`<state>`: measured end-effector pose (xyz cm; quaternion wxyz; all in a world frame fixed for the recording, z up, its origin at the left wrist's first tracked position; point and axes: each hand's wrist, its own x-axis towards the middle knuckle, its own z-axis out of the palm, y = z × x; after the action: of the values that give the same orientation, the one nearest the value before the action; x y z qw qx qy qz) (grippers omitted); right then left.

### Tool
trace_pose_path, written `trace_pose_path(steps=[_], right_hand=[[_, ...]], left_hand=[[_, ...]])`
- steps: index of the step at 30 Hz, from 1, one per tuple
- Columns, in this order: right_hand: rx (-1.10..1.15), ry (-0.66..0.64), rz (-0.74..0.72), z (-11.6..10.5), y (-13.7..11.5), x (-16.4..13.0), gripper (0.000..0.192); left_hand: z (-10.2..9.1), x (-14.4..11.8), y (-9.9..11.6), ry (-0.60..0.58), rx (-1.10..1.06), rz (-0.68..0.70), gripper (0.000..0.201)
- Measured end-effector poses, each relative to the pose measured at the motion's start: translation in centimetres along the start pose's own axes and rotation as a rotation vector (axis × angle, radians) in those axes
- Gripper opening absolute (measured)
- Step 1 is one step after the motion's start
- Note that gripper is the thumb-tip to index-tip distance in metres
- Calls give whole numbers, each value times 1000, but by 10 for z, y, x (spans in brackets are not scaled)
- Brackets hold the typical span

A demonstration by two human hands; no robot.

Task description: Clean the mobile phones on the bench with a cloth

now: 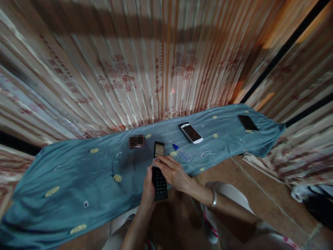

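Note:
A black keypad phone [159, 173] with a lit screen lies lengthwise over the near edge of a blue-grey cloth [78, 173]. My left hand [148, 189] grips its lower left side. My right hand [173, 172] rests on its upper keypad, fingers pointing left across it; a silver bracelet [213, 199] sits on that wrist. A blue-capped clear pen [181, 152] lies just right of the phone.
A white-edged smartphone [191, 133] and a black smartphone [248, 122] lie farther right on the cloth. A small dark blurred item [136, 141] sits left of the keypad phone. Patterned curtains [130, 69] hang behind. Brown floor [260, 187] is at the right.

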<state>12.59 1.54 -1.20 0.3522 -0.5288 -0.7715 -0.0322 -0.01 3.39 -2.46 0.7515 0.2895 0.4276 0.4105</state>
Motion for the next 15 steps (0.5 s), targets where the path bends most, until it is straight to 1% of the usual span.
trace_pose_path(steps=[2,4,6,7,9,11,15], right_hand=[[-16,1,-38,1,-6,-2,36],[-57,13,-62,1,-7,-1,35],[-86,6,-62,0,-2,2,36],[-91,0,-49,-1,2,4,36],[-94,3,-6,-4,12,9,37],[-112,31,50,-7,22,14,36],[-70,94,170,-15,41,22,35]], left_hand=[[-2,6,0,38,24,22,53],[-2,9,-1,71,101,64,50],[-1,8,-1,62,203,117,50],[0,6,-1,36,249,130,52],[2,1,1,-32,317,121,58],[3,-5,2,-79,357,90,65],[2,-11,0,-91,391,15,73]])
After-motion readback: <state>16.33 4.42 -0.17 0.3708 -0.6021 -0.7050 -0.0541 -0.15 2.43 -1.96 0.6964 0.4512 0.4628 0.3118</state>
